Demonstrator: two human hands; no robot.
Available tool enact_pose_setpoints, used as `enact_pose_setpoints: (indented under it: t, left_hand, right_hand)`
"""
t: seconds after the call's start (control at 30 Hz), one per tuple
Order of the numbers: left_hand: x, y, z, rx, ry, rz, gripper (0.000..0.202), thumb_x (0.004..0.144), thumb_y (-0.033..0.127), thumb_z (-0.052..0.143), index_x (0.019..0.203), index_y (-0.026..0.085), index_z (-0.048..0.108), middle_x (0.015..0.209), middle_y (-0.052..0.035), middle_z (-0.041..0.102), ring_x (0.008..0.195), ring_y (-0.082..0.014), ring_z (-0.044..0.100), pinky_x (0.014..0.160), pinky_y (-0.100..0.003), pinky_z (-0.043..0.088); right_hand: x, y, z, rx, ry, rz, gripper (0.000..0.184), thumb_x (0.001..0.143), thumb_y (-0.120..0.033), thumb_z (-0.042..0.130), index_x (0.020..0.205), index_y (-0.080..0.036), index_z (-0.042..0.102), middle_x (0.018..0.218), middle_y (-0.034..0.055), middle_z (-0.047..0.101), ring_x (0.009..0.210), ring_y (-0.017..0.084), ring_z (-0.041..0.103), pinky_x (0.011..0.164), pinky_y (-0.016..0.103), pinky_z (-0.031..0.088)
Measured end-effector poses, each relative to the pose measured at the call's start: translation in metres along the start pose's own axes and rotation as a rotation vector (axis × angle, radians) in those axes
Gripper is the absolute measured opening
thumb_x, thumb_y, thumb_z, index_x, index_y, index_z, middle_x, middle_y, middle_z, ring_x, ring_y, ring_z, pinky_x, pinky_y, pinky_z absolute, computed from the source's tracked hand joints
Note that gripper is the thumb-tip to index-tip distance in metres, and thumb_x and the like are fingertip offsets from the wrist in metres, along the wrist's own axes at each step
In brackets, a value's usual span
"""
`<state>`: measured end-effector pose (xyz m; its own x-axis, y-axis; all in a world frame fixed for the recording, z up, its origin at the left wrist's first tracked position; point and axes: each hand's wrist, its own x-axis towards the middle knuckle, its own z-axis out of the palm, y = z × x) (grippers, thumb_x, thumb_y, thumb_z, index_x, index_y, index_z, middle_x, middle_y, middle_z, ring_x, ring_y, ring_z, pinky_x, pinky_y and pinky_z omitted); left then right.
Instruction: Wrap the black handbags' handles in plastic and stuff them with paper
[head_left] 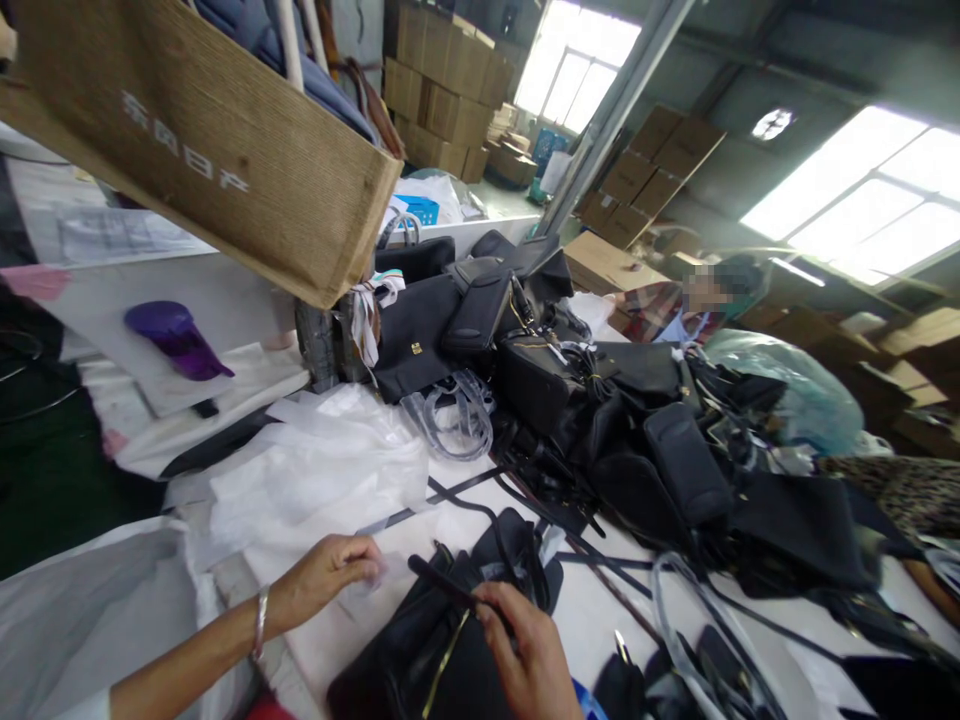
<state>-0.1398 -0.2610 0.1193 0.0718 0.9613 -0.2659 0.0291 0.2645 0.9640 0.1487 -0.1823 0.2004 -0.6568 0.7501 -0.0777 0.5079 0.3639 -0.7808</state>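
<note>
Centrally, at the near edge of the white worktable [315,640], a black bag [390,650] lies beneath and between the two hands, with a gold-coloured zip [448,660] running along its upper face. The right hand [525,645] is closed around a narrow black strap [439,580], thumb and fingers together; the strap's free end points toward the left hand. The left hand [330,580], with a bracelet [261,622] at the wrist, is held just to the left of the bag, its fingers bent inward and the thumb near the forefinger. A transparent film [367,590] shows at these fingertips; whether it is gripped cannot be told. Beyond the left hand, white sheets [322,465] lie in a loose heap, adjacent to a coil of clear-wrapped handles [454,415]. A large pile of black bags [622,420] occupies the far and right portions of the table. At upper left, a brown tote [225,150] sits tilted in view. Behind the pile, a co-worker [660,310] is positioned near stacked cartons [645,175].
</note>
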Motion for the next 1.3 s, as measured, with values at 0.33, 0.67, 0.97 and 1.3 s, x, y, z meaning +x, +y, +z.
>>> enact_pose_setpoints:
  t: [0.33,0.67,0.97,1.3]
  left_hand:
    - [0.002,-0.007,-0.002,0.033,-0.028,0.006,0.026,0.083,0.039,0.059,0.081,0.015,0.068,0.075,-0.0016,0.066,0.074,-0.0168,0.058,0.070,-0.025,0.043]
    - [0.003,-0.004,0.006,0.105,-0.113,0.005,0.031,0.085,0.042,0.057,0.085,0.014,0.071,0.080,-0.0034,0.070,0.074,-0.0168,0.060,0.068,-0.023,0.043]
    - [-0.002,-0.028,0.041,0.181,-0.158,-0.016,0.037,0.086,0.045,0.053,0.076,0.015,0.071,0.069,0.0000,0.066,0.064,-0.0140,0.056,0.059,-0.021,0.038]
    - [-0.004,-0.020,0.016,0.629,0.101,0.022,0.038,0.094,0.041,0.037,0.076,0.021,0.063,0.074,0.0007,0.066,0.072,-0.0159,0.058,0.067,-0.023,0.038]
  right_hand:
    - [-0.007,0.005,-0.005,-0.106,-0.128,-0.054,0.021,0.091,-0.023,0.048,0.104,-0.030,0.063,0.085,0.0019,0.065,0.076,0.018,0.060,0.069,0.026,0.043]
    - [0.009,-0.005,0.001,-0.114,-0.213,-0.057,0.022,0.092,-0.020,0.044,0.102,-0.027,0.062,0.087,0.0015,0.065,0.081,0.016,0.060,0.072,0.024,0.041]
    - [0.022,-0.004,0.069,-0.013,-0.376,0.069,0.057,0.082,-0.010,0.051,0.136,-0.024,0.038,0.098,0.0044,0.069,0.090,0.019,0.065,0.075,0.023,0.045]
    - [0.035,0.015,0.075,-0.161,-0.257,0.159,0.014,0.087,-0.024,0.053,0.098,-0.023,0.062,0.087,0.0032,0.069,0.084,0.020,0.064,0.074,0.025,0.041]
